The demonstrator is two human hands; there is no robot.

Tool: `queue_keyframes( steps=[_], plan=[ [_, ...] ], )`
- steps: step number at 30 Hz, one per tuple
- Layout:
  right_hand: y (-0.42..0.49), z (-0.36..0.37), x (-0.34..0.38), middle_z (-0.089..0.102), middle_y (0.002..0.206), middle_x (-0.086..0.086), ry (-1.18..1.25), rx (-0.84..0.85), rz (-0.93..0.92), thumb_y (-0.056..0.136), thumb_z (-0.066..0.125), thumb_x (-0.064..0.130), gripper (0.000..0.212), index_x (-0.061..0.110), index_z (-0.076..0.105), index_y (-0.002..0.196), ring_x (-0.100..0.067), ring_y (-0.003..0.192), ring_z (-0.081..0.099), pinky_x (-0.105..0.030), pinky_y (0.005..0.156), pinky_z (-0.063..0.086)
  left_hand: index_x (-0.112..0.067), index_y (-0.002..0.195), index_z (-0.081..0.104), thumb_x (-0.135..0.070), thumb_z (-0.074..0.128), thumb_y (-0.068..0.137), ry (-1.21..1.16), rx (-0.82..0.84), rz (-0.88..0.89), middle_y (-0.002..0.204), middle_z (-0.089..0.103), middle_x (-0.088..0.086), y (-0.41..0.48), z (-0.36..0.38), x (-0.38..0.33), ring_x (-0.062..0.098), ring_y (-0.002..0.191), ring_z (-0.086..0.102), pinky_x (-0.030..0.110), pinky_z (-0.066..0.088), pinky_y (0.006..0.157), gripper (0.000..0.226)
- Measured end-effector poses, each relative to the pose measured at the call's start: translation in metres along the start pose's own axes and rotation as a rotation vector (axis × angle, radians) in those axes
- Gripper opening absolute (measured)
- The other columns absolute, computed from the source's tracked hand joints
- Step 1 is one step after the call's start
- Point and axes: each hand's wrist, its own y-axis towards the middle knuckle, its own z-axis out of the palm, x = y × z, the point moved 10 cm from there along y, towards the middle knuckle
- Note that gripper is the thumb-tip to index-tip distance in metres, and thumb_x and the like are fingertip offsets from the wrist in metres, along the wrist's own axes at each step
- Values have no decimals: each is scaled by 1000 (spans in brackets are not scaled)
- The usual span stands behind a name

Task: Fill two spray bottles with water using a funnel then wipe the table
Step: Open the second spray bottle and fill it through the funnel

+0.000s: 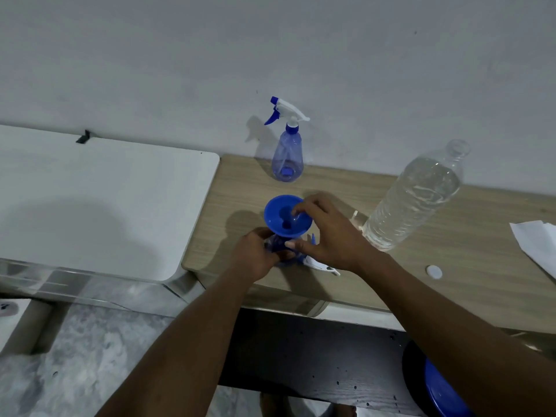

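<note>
A blue funnel [281, 215] sits in the neck of a clear blue spray bottle [275, 246] near the wooden table's [451, 236] front edge. My left hand [255, 257] grips that bottle's body. My right hand [328, 233] pinches the funnel, fingertips inside the bowl and thumb under its rim. Its removed trigger head [320, 264] lies on the table behind my right hand. A second spray bottle [287, 155] with its white and blue trigger head on stands upright by the wall. A large open water bottle [418, 194] stands to the right, mostly full.
A white bottle cap [433, 271] lies near the front edge. White paper towel [538, 242] lies at the far right. A white surface [99, 200] adjoins the table on the left. A blue stool [442, 392] shows below the table.
</note>
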Motion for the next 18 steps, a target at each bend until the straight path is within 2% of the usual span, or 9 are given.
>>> queue_keyframes(
  steps=[2, 4, 7, 10, 12, 15, 16, 18],
  plan=[
    [-9, -15, 0, 44, 129, 3, 32, -95, 30, 78, 78, 55, 66, 21, 50, 128, -12, 116, 49, -26, 98, 45, -24, 113, 66, -27, 86, 73, 12, 8, -2, 100, 72, -3, 2, 3, -2, 13, 88, 66, 31, 54, 82, 45],
    [-30, -44, -7, 46, 125, 0, 93, -331, 109, 80, 76, 52, 64, 15, 50, 126, -13, 113, 51, -20, 93, 43, -26, 116, 65, -30, 89, 69, -12, 25, -27, 100, 69, -6, 5, 8, -3, 13, 91, 65, 30, 53, 83, 53],
    [-86, -81, -30, 49, 110, -9, 127, -792, 281, 84, 74, 40, 51, 7, 50, 115, -22, 97, 52, -27, 82, 44, -25, 114, 66, -32, 91, 65, -19, 22, -24, 98, 71, -5, 10, 14, -6, 15, 90, 68, 37, 55, 86, 55],
    [-136, -90, -64, 43, 115, -15, 188, -1077, 511, 83, 76, 41, 60, 4, 45, 118, -26, 98, 48, -35, 87, 46, -27, 111, 68, -35, 92, 62, -24, 35, -19, 97, 73, -5, 13, 21, -8, 15, 89, 70, 40, 56, 86, 55],
    [-152, -92, -89, 39, 126, -12, 265, -1142, 659, 77, 80, 49, 78, 7, 40, 129, -24, 109, 46, -36, 98, 44, -27, 110, 68, -35, 91, 63, -28, 43, -12, 93, 73, -7, 15, 24, -11, 14, 87, 70, 34, 56, 82, 53],
    [-143, -94, -123, 34, 142, -4, 388, -1049, 769, 67, 86, 54, 101, 18, 30, 143, -18, 127, 41, -35, 110, 39, -27, 109, 67, -31, 90, 68, -39, 70, 4, 92, 72, -9, 15, 29, -18, 9, 85, 68, 23, 51, 75, 47],
    [-134, -97, -131, 34, 146, -2, 419, -1007, 765, 64, 88, 55, 107, 22, 27, 146, -16, 131, 40, -36, 113, 38, -28, 109, 67, -30, 90, 69, -46, 84, 2, 92, 72, -9, 15, 31, -19, 9, 86, 68, 23, 52, 77, 47],
    [-118, -104, -144, 40, 146, 2, 475, -951, 733, 58, 92, 57, 114, 27, 26, 146, -15, 133, 44, -38, 113, 41, -30, 106, 68, -31, 92, 64, -80, 88, -14, 95, 73, -8, 15, 33, -18, 13, 89, 70, 35, 56, 86, 47]
  ],
)
